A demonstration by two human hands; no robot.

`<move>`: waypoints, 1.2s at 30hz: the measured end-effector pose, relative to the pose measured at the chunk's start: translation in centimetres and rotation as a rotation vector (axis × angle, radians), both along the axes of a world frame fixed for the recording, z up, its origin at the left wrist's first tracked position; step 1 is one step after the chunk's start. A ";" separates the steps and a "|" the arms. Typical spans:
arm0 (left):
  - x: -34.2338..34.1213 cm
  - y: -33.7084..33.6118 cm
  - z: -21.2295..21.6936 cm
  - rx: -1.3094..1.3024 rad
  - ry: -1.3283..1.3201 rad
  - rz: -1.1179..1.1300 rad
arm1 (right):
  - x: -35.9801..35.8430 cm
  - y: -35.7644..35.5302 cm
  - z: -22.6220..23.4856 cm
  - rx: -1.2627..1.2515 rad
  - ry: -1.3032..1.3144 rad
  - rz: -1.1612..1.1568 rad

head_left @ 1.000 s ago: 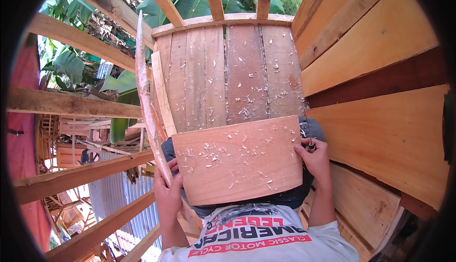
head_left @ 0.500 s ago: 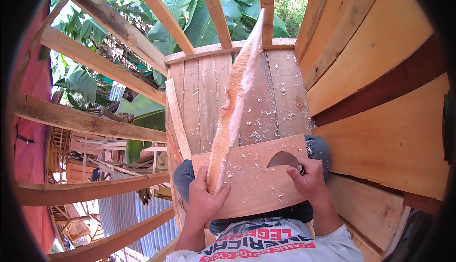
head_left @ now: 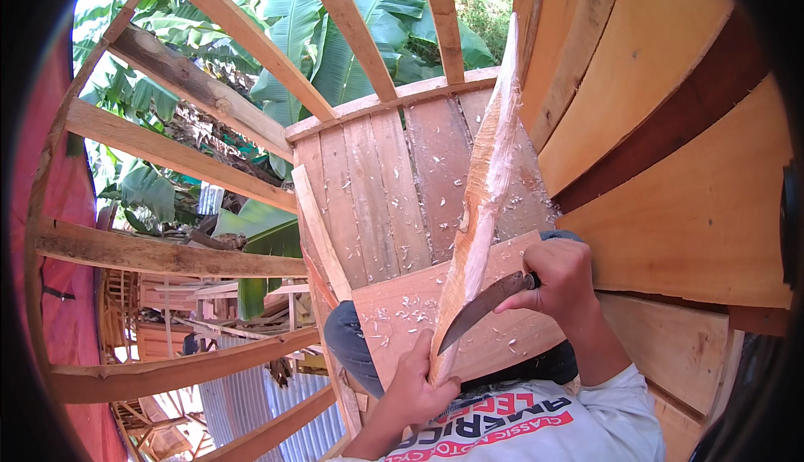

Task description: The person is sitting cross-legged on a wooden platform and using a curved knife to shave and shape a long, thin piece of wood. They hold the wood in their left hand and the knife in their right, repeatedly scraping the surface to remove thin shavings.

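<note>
Firstly, one lap board [head_left: 523, 328], flat, pale brown, sprinkled with wood shavings, lying across the person's knees; landmark for the entries below.

One wooden stick [head_left: 477, 219], long, tapering to a point, pale on one side and rough orange-brown on the other; slanting over the lap board, lower end by its near edge, point well beyond its far edge.

One left hand [head_left: 416, 384], at the near edge of the lap board; fingers wrapped around the stick's lower end.

One right hand [head_left: 557, 278], over the right end of the lap board; fingers clenched around the knife's dark handle.

One knife [head_left: 481, 311], blade dark and curved, above the lap board; blade across the stick's lower part, tip close to the left hand; whether the edge bites cannot be told.

Floor planks [head_left: 435, 185], strewn with shavings, beyond the lap board.

One narrow wood strip [head_left: 320, 232], beyond the lap board's left corner.

Wall boards [head_left: 695, 211], broad, orange-toned, right of the lap board.

Corrugated sheets [head_left: 234, 403], grey, well left of the lap board.

Large green leaves [head_left: 310, 60], far beyond the lap board, behind wooden slats [head_left: 360, 26]
</note>
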State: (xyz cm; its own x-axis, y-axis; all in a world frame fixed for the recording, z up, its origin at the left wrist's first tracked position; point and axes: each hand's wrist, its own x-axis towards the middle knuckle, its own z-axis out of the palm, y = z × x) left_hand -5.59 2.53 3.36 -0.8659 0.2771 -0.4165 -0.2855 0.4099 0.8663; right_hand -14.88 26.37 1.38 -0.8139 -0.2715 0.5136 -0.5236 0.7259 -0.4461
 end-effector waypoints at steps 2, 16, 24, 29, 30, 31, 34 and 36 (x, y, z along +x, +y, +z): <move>0.3 0.0 -0.3 0.017 0.013 -0.007 | -0.1 0.1 0.2 0.014 0.014 -0.014; 1.6 -0.1 -2.0 0.001 0.036 0.105 | 0.0 -0.1 -2.0 -0.129 -0.275 -0.190; 1.0 0.0 -1.5 -0.024 0.186 0.112 | 3.4 -3.5 -2.2 -0.066 -0.294 0.008; 1.5 0.7 -1.4 -0.006 0.156 0.130 | 2.2 -2.2 -1.7 0.037 -0.140 -0.041; 1.5 0.8 -1.2 0.001 0.177 0.133 | 2.0 -2.0 -1.5 0.043 -0.104 -0.047; 1.5 0.8 -1.3 0.000 0.167 0.117 | 1.8 -1.8 -1.4 0.050 -0.066 -0.057; 1.8 0.8 -1.5 0.006 0.157 0.090 | 1.3 -1.5 -1.5 0.069 -0.010 -0.064; 1.9 0.8 -1.6 0.023 0.175 0.096 | 1.0 -1.3 -1.2 0.076 0.021 -0.061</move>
